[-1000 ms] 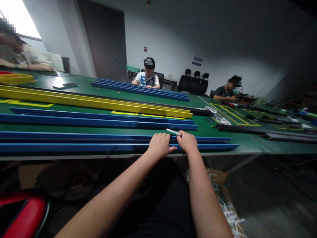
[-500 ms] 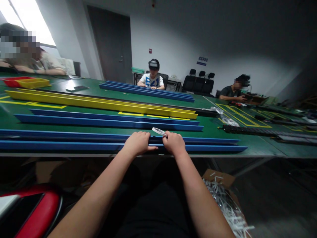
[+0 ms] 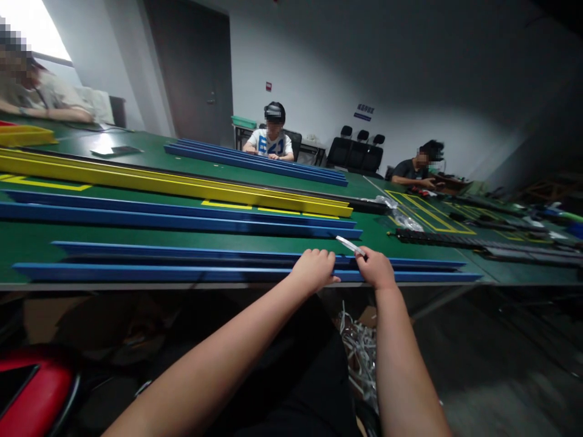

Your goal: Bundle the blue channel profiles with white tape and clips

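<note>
A long blue channel (image 3: 182,271) with two raised edges lies along the table's near edge. My left hand (image 3: 314,270) is wrapped over its upper edges, fingers on top and thumb on the near side. Just right of it, my right hand (image 3: 376,268) is closed and pinches a thin white roll of tape (image 3: 348,245), which sticks out to the left above the channel. The right hand rests at the channel too. What lies between the two hands inside the channel is too dark to make out.
Behind lie another blue channel (image 3: 182,220), a yellow channel (image 3: 173,184) and further blue channels (image 3: 255,164). Black strips (image 3: 437,238) lie to the right. Below the table, white paper strips (image 3: 359,346) fill a box; a red seat (image 3: 40,388) is lower left. Several people sit around.
Both hands have moved right along the front channel. That channel has slid right, bringing its left end into view. The camera view has turned slightly right.
</note>
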The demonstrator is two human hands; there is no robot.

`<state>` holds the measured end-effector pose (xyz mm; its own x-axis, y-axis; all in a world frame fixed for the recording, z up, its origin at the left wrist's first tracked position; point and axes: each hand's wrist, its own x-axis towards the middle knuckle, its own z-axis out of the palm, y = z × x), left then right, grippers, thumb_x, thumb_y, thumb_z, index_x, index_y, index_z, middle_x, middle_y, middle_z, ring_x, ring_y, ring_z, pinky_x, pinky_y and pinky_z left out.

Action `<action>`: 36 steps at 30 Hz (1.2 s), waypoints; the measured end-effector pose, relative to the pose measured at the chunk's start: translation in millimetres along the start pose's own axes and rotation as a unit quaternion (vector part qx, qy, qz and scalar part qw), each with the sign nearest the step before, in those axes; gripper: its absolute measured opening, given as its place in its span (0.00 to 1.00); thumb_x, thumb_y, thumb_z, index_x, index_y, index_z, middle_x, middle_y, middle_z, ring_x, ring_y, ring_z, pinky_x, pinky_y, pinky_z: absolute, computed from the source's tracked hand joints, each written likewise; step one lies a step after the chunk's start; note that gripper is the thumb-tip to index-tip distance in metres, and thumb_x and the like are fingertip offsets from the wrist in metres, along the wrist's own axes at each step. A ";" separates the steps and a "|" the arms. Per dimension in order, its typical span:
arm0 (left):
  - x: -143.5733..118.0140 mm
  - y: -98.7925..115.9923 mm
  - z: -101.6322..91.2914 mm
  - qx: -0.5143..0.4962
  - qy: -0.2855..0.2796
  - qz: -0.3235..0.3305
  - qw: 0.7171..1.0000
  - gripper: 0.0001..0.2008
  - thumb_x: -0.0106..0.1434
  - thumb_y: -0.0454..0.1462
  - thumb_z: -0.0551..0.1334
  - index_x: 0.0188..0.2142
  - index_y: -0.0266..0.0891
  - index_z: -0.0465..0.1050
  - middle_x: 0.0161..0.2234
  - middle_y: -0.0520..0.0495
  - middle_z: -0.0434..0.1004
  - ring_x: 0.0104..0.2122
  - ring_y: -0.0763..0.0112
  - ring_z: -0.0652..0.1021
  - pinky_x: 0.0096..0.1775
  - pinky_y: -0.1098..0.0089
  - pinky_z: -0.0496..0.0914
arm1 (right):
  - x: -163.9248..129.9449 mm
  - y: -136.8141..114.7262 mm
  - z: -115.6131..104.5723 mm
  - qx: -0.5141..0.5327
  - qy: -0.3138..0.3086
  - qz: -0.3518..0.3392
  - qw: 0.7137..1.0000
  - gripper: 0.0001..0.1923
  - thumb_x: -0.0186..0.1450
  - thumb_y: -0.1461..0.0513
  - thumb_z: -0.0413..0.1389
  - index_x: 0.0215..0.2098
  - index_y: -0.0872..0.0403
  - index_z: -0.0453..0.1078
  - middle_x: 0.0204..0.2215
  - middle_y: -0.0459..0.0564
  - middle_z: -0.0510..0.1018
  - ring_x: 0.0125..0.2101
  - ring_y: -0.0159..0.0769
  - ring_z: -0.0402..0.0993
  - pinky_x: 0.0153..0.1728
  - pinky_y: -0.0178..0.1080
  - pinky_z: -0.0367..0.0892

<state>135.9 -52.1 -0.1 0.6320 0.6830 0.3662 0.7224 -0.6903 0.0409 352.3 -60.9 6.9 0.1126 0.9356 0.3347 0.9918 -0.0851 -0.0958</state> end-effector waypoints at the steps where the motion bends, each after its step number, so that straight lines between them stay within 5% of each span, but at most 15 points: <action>1: 1.0 2.8 0.8 -0.002 0.000 0.010 1.000 0.27 0.57 0.56 0.62 0.47 0.39 0.67 0.41 0.40 0.76 0.42 0.56 0.76 0.42 0.61 0.66 | -0.2 5.9 -0.1 -0.001 -0.001 0.006 1.000 0.17 0.68 0.54 0.44 0.40 0.47 0.74 0.32 0.48 0.80 0.32 0.37 0.71 0.29 0.35 0.51; 5: -14.5 -11.3 -6.6 0.003 0.003 -0.008 1.000 0.29 0.57 0.55 0.62 0.52 0.42 0.65 0.42 0.41 0.76 0.43 0.55 0.75 0.42 0.61 0.65 | 0.9 7.4 0.3 -0.005 -0.016 0.017 1.000 0.17 0.68 0.53 0.45 0.41 0.46 0.75 0.33 0.49 0.80 0.32 0.37 0.71 0.28 0.35 0.51; 9: -47.7 -50.9 -22.6 0.018 -0.026 -0.072 0.997 0.32 0.56 0.61 0.57 0.51 0.43 0.67 0.42 0.40 0.76 0.44 0.54 0.75 0.44 0.59 0.64 | 2.2 -10.6 -1.2 -0.022 -0.028 0.048 0.998 0.18 0.68 0.52 0.44 0.42 0.46 0.74 0.33 0.49 0.80 0.31 0.38 0.71 0.29 0.36 0.51; 15: -93.7 -111.5 -46.6 0.045 -0.070 -0.146 0.986 0.39 0.51 0.67 0.55 0.51 0.43 0.68 0.43 0.39 0.77 0.44 0.50 0.75 0.44 0.58 0.64 | -9.1 -93.8 0.8 -0.017 -0.038 -0.020 0.999 0.18 0.69 0.54 0.42 0.42 0.48 0.73 0.33 0.49 0.79 0.33 0.37 0.71 0.35 0.36 0.55; 20: -101.5 -117.5 -57.3 0.045 -0.081 -0.151 0.984 0.35 0.52 0.64 0.58 0.50 0.46 0.70 0.43 0.42 0.78 0.44 0.52 0.76 0.45 0.60 0.64 | -22.4 -145.5 4.9 0.003 -0.001 -0.065 0.998 0.17 0.68 0.54 0.45 0.45 0.49 0.72 0.36 0.52 0.79 0.37 0.40 0.72 0.39 0.38 0.57; 23: -94.3 -105.8 -55.8 0.038 -0.068 -0.148 0.986 0.34 0.52 0.63 0.58 0.50 0.46 0.70 0.42 0.42 0.78 0.43 0.53 0.76 0.44 0.60 0.65 | -22.1 -137.1 3.4 -0.004 0.003 -0.047 0.999 0.18 0.69 0.53 0.44 0.45 0.48 0.73 0.36 0.52 0.79 0.37 0.40 0.72 0.38 0.38 0.57; 32: -33.2 -38.7 -29.6 0.014 -0.050 -0.102 0.993 0.32 0.55 0.63 0.57 0.45 0.41 0.71 0.41 0.38 0.76 0.43 0.53 0.76 0.44 0.59 0.65 | -6.6 -41.2 -2.0 -0.016 0.026 -0.014 0.999 0.16 0.68 0.55 0.46 0.43 0.48 0.75 0.35 0.50 0.79 0.36 0.37 0.72 0.35 0.35 0.56; 36: -21.2 -26.8 -22.4 0.003 -0.037 -0.086 0.996 0.31 0.57 0.61 0.56 0.46 0.40 0.70 0.42 0.38 0.76 0.44 0.54 0.75 0.45 0.59 0.65 | -0.6 -18.8 -1.1 -0.007 0.028 -0.003 1.000 0.16 0.67 0.55 0.46 0.44 0.47 0.74 0.36 0.49 0.79 0.36 0.37 0.73 0.34 0.35 0.56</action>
<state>96.9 -53.4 11.8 0.5184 0.8063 0.2847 0.8226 -0.5612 0.0913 333.7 -60.3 9.5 0.1103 0.9153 0.3873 0.9930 -0.0853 -0.0812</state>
